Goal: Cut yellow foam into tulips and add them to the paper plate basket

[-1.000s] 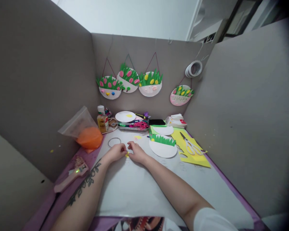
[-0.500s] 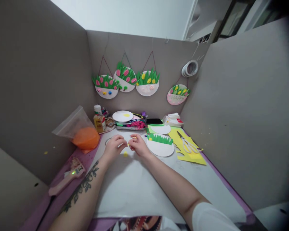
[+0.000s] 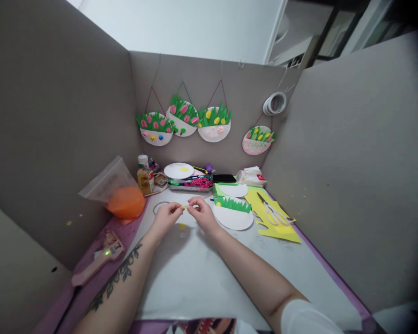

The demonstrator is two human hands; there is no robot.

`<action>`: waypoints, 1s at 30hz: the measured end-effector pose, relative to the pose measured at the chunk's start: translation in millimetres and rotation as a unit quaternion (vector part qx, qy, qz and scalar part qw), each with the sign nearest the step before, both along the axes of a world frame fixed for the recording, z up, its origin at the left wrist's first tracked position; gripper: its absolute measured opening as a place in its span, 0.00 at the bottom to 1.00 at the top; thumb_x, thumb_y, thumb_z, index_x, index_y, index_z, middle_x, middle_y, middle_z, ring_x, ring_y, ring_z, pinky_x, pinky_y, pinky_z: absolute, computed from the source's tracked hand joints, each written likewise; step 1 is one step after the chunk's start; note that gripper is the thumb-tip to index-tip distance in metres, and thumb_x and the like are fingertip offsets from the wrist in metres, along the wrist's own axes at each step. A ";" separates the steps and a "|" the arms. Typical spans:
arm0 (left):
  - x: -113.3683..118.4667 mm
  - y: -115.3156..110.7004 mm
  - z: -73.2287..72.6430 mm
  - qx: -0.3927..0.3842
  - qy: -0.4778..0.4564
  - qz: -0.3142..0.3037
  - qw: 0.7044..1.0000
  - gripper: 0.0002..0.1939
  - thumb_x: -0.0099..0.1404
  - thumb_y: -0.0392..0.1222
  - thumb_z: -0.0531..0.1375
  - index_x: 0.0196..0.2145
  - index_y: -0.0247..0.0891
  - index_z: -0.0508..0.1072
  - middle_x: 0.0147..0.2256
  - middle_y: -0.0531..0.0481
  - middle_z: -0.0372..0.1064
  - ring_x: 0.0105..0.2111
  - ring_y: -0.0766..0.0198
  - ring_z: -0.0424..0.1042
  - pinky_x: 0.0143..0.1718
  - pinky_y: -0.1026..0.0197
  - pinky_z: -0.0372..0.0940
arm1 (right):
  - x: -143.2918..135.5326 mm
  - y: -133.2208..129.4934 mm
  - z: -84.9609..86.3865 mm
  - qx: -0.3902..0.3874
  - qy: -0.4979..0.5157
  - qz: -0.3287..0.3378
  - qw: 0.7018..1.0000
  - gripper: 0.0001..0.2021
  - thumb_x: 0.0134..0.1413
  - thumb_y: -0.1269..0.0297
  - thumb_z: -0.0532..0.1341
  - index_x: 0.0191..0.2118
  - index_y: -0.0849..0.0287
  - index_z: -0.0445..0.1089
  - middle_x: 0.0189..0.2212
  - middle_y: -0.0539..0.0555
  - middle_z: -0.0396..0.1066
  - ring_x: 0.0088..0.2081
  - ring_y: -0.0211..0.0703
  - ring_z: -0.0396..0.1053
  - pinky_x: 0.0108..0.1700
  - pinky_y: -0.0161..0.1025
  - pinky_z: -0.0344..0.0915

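Between the fingertips of both hands is a small yellow paper piece (image 3: pixel 184 207), held over the white table sheet (image 3: pixel 184 278). My left hand (image 3: pixel 168 216) pinches its left end, and my right hand (image 3: pixel 201 214) pinches the right end. Just below the fingers, another yellow paper piece (image 3: pixel 182 226) lies on the sheet. To the right of my right hand rests a white paper plate (image 3: pixel 233 219) with a strip of green paper grass (image 3: pixel 233 204) along its upper part and a yellow bit at the strip's left end.
Yellow paper (image 3: pixel 282 232) with white-handled scissors (image 3: pixel 273 214) lies at right. A glue gun (image 3: pixel 101 264) with a lit green light, a bag of orange material (image 3: pixel 125 202) and a glue bottle (image 3: pixel 145 178) stand left. Behind are a supply tray (image 3: pixel 190 187) and hanging plate crafts (image 3: pixel 214 132).
My fingers have drawn closer together around the yellow paper piece, which shows more clearly between them. The whole view has shifted slightly downward in the frame; the other things lie as before.
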State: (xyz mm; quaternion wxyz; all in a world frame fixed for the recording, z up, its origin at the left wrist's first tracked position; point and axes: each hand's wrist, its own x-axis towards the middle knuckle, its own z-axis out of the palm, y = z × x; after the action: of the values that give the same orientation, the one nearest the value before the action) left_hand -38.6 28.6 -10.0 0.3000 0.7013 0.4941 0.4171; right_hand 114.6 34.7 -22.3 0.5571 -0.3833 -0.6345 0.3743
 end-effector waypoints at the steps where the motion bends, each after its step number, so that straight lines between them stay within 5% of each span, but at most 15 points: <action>1: -0.3 0.7 -0.4 -0.007 -0.007 0.002 1.000 0.13 0.57 0.46 0.53 0.26 0.34 0.71 0.23 0.52 0.67 0.23 0.67 0.63 0.24 0.67 0.56 | 0.6 -0.5 0.4 0.003 -0.012 0.003 1.000 0.05 0.45 0.64 0.59 0.27 0.59 0.65 0.39 0.54 0.64 0.40 0.41 0.64 0.34 0.34 0.60; 30: 1.6 -3.9 4.4 0.012 0.028 -0.027 0.999 0.11 0.57 0.42 0.51 0.24 0.36 0.70 0.23 0.53 0.67 0.24 0.67 0.64 0.26 0.66 0.57 | 3.1 5.9 -7.9 -0.020 -0.057 -0.009 0.998 0.03 0.45 0.67 0.58 0.24 0.59 0.65 0.40 0.54 0.64 0.44 0.42 0.62 0.36 0.35 0.59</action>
State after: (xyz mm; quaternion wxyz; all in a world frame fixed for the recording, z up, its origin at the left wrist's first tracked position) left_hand -37.0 24.7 -5.6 0.2884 0.7292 0.4783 0.3954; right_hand 117.7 40.7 -30.2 0.5153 -0.4212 -0.6541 0.3594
